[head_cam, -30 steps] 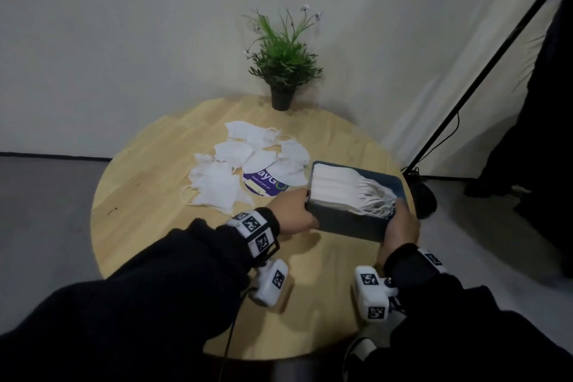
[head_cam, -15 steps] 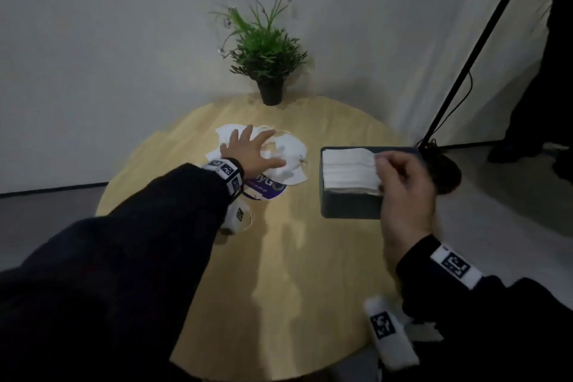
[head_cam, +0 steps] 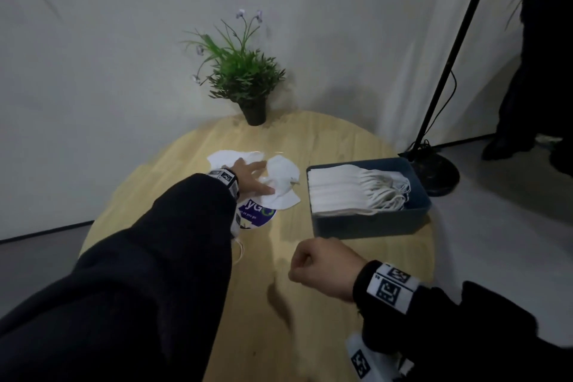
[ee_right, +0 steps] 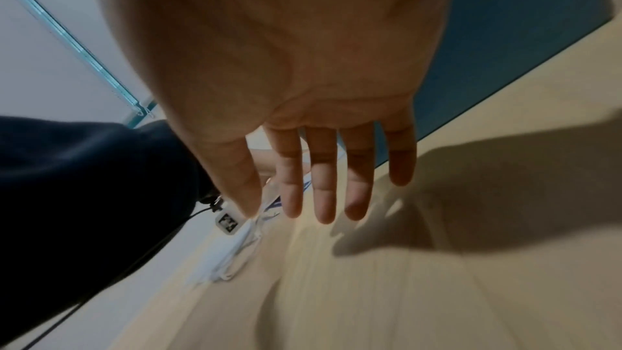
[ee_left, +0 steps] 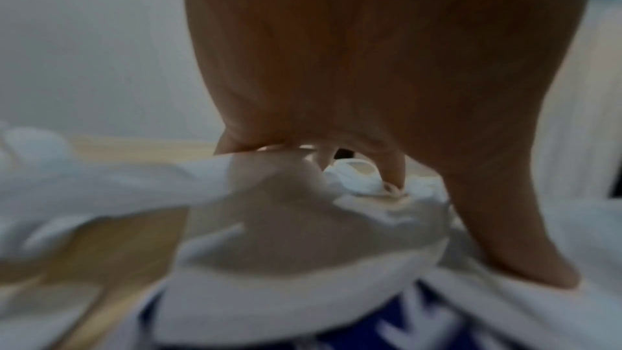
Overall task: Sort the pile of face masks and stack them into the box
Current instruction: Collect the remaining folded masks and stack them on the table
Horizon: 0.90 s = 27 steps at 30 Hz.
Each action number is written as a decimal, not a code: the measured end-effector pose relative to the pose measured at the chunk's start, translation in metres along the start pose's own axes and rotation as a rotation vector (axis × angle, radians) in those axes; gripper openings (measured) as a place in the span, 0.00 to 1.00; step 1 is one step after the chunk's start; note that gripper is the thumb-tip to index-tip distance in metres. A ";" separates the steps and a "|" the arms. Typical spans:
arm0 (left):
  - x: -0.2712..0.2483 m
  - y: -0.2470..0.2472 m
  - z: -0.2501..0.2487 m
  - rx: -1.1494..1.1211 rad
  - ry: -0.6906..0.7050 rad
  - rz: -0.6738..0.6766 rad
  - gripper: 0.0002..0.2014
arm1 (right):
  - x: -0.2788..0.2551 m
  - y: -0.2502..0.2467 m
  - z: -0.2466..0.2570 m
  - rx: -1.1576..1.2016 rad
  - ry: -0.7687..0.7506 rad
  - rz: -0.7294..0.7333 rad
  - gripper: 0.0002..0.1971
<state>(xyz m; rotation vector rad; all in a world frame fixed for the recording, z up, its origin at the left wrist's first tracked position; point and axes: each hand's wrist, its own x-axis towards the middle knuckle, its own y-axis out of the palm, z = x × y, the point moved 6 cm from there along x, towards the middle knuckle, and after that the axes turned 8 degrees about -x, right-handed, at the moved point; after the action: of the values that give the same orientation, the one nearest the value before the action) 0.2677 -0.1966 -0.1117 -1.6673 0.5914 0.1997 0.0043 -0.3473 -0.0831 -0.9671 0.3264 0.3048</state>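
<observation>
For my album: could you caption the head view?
Left hand on loose masks, stacked box beside.

I see a round wooden table (head_cam: 186,195) against a pale wall (head_cam: 93,71). At its far edge stands a potted plant (head_cam: 242,80) with small purple flowers. Near the table's middle lies a round purple-and-white sticker (head_cam: 257,215). Off the right edge, a black stand (head_cam: 440,77) rises from a round base on the grey floor (head_cam: 496,226).
</observation>
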 end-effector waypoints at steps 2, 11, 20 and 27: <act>-0.016 0.015 -0.009 0.031 0.076 0.007 0.56 | 0.005 -0.003 -0.004 -0.009 0.011 -0.010 0.12; -0.176 0.074 -0.017 0.063 0.368 0.096 0.57 | 0.014 0.007 -0.011 -0.135 0.046 -0.036 0.33; -0.268 0.055 0.061 -0.276 0.035 -0.374 0.10 | 0.016 0.008 0.025 -0.295 -0.072 -0.169 0.25; -0.280 0.107 -0.016 -0.041 0.270 -0.070 0.14 | 0.023 0.000 0.075 -0.076 -0.272 -0.579 0.08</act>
<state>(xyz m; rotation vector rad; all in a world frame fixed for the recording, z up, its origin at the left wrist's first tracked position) -0.0261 -0.1457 -0.0752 -1.7651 0.7333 -0.0661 0.0354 -0.2815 -0.0527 -1.0367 -0.2188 -0.0833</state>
